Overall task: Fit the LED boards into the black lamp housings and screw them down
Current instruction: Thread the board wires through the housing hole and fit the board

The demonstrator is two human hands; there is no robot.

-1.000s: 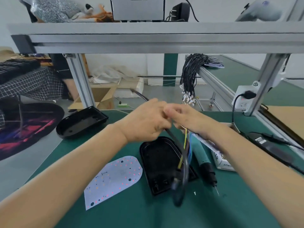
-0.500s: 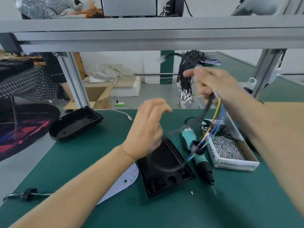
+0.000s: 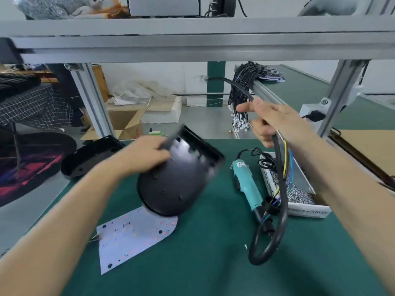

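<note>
Left hand (image 3: 147, 152) is gripping the tilted housing (image 3: 179, 178); right hand (image 3: 271, 122) is clutching the cable (image 3: 280, 210). Wiring step; threading the cable probably comes next.

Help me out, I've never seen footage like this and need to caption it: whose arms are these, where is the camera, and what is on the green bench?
There is no machine here: the arms belong to a person, filmed by one wide-angle camera on their head that looks down at the bench. The left hand grips a black lamp housing, lifted and tilted above the green mat. The right hand holds a thick black cable with coloured wires at its end, hanging in a loop. On the mat lie a white LED board, a teal electric screwdriver, and a box of small screws. A second black housing sits at the far left edge.
</note>
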